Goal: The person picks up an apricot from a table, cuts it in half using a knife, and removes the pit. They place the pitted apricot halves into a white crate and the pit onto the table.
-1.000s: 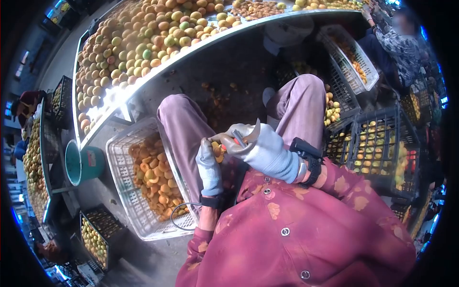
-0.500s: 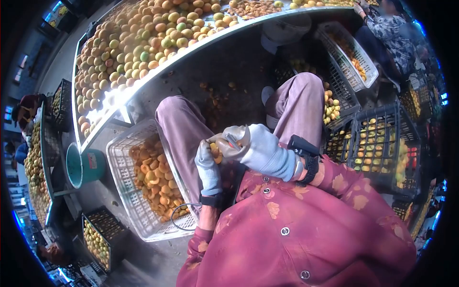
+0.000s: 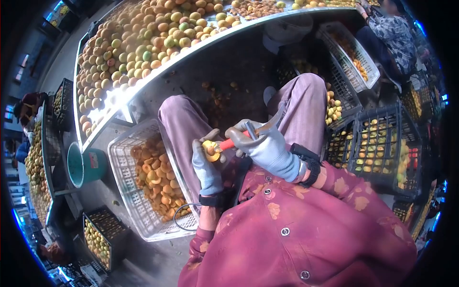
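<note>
In my gloved left hand sits an apricot, cut open, its yellow-orange flesh and a darker middle showing. My gloved right hand grips a red-handled knife. The red end of it touches or nearly touches the fruit, while a grey blade-like part sticks out past the knuckles to the upper right. Both hands are above my lap, between my knees. Just left of my leg stands a white plastic crate holding many orange apricot halves.
A metal-edged table heaped with whole apricots spans the front. Left are a teal bucket and a black crate. Black crates of fruit stand right. Another person sits at the upper right, beside a white crate.
My hands have moved apart a little. The right hand has turned, so the red handle and blade now show, and the opened apricot in my left hand is more exposed.
</note>
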`<state>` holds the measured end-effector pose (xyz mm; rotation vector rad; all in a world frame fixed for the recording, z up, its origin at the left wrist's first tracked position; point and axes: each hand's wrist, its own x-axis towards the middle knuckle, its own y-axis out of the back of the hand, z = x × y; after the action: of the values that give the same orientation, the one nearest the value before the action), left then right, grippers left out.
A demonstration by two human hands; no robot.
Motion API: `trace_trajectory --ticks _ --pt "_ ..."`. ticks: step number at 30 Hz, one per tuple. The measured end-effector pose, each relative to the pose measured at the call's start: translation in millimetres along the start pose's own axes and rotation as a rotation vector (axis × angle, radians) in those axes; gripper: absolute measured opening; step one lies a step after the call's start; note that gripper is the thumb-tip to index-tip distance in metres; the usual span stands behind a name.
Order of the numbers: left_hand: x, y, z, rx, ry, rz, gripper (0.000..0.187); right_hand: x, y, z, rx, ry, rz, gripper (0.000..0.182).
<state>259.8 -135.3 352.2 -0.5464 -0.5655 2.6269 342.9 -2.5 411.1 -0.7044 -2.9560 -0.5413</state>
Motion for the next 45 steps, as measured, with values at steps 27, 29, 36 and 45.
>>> trace_trajectory --ticks 27,29,36,45 --pt "4 5 -5 -0.111 -0.021 0.034 0.053 -5 -16 30 0.092 0.044 -0.007 0.021" --pt "3 5 -1 -0.099 -0.009 0.032 0.053 4 -15 23 0.661 -0.407 0.052 0.017" --pt "4 8 -1 -0.073 -0.005 0.023 0.055 2 -18 30 0.963 -0.662 0.131 0.033" --pt "4 9 -2 -0.092 -0.004 0.015 0.056 -1 -22 41 0.697 -0.328 0.091 0.030"
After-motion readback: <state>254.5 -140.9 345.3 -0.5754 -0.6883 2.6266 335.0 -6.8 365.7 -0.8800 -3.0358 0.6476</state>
